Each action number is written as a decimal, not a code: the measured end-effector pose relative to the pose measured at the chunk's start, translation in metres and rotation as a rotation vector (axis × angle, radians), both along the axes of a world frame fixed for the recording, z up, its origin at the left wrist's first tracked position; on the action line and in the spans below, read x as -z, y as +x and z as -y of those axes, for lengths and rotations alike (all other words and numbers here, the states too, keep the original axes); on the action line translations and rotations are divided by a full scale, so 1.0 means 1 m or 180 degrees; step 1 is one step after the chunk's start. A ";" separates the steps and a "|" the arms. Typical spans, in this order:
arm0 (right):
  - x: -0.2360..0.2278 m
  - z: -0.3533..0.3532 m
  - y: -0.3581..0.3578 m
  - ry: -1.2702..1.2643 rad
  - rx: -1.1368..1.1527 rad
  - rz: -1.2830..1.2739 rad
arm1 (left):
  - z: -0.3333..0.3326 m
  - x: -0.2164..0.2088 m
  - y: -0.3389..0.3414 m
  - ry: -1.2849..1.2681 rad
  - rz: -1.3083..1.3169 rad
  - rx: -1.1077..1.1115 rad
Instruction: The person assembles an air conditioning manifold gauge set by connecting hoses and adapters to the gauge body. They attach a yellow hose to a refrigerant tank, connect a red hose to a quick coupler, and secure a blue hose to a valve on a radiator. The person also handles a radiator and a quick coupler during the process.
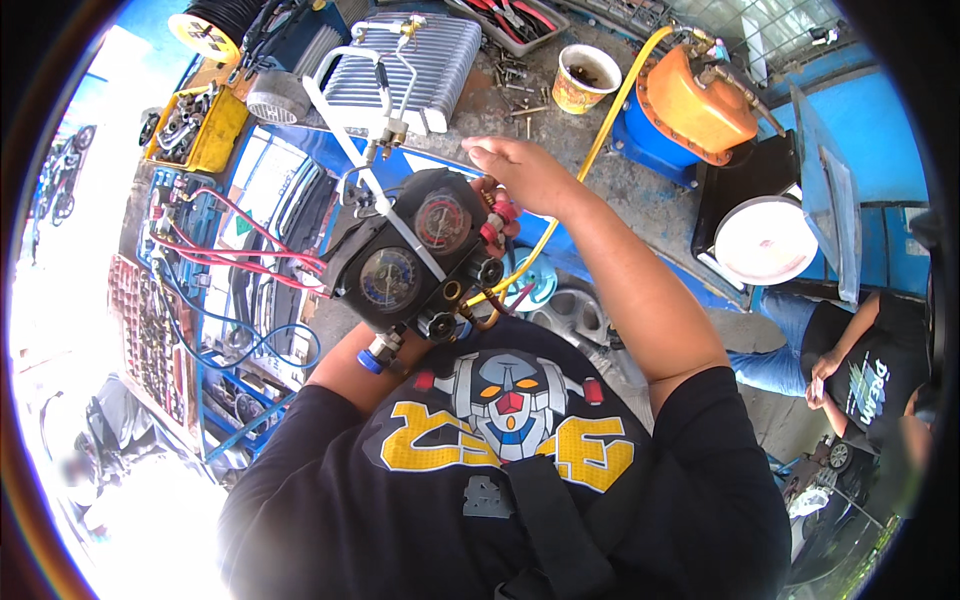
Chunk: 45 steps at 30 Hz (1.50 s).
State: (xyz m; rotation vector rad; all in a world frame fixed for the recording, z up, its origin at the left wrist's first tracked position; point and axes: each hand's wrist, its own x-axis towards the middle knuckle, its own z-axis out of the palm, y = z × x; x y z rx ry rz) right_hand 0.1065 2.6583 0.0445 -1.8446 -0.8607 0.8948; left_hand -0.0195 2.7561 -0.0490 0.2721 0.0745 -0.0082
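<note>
A black manifold gauge set with a red-faced dial and a blue-faced dial hangs in front of my chest, over the bench's near edge. My right hand is at its right side, fingers curled around a red coupler, thumb stretched out to the left. My left forearm reaches up behind the gauge set, whose body hides that hand's fingers. A pale bar slants across the front between the dials. Low on the set sits a blue-ended coupler. Red hoses lead left and a yellow hose runs to the far right.
On the workbench lie a finned metal heat-exchanger core with pipes, a paper tub and loose bolts. An orange-and-blue tank stands at the right. A yellow bin of fittings is at left. Another person is at right.
</note>
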 end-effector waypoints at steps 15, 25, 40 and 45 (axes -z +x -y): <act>-0.145 0.109 0.215 -0.1720 0.1471 0.4539 | -0.029 0.019 0.005 -0.1156 0.0465 0.1770; -0.125 0.128 0.297 -0.1643 -0.0109 0.4017 | -0.023 0.014 0.002 -0.0897 0.0134 0.1033; -0.127 0.120 0.285 -0.1850 -0.0031 0.4343 | -0.013 0.009 -0.002 -0.0669 -0.0396 0.0269; -0.123 0.122 0.289 -0.1714 -0.0001 0.4376 | -0.013 0.010 -0.002 -0.0561 -0.0183 0.0259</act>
